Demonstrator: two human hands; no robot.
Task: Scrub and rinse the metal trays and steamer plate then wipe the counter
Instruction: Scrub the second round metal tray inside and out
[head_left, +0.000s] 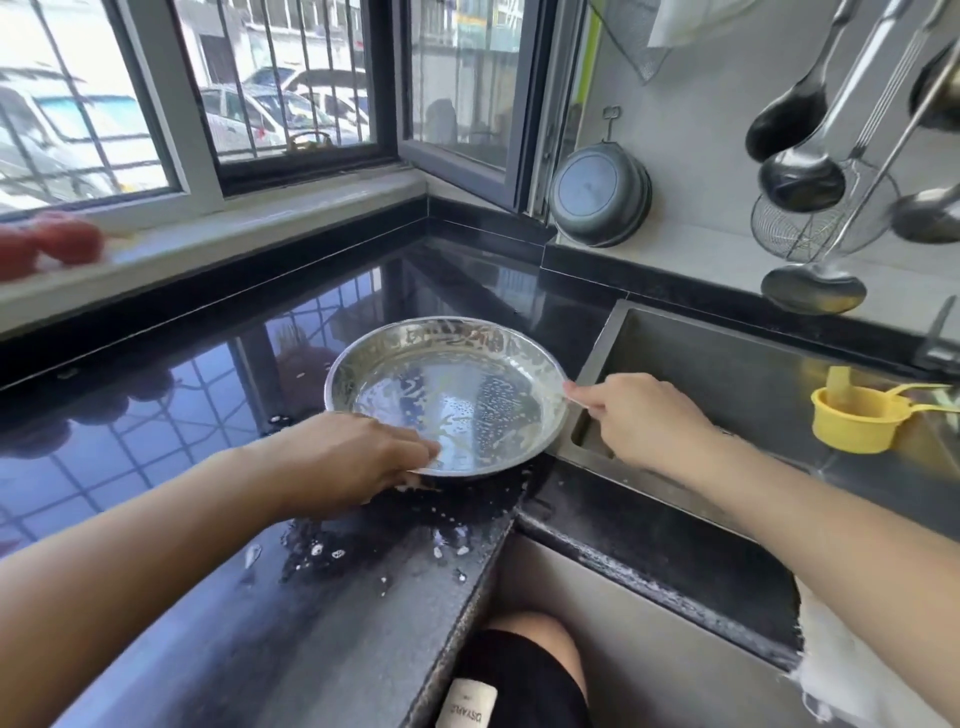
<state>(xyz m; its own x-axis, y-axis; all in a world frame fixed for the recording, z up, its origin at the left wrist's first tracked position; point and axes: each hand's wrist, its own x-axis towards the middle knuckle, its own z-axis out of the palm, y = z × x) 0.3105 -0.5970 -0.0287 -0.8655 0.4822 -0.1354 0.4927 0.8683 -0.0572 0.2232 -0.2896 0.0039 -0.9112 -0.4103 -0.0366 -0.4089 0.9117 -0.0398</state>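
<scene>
A round metal tray (457, 384), wet and streaked with soap suds, sits on the black counter (171, 426) just left of the sink (727, 374). My left hand (358, 457) grips the tray's near rim, with its fingers curled over the edge and into the tray. My right hand (634, 415) pinches the tray's right rim, above the sink's corner. Suds and water drops lie on the counter in front of the tray.
A yellow scoop (862, 415) rests in the sink at the right. Ladles and a wire strainer (810, 218) hang on the wall above, beside a dark pan (600, 195). Red tomatoes (47, 249) lie on the window sill at far left.
</scene>
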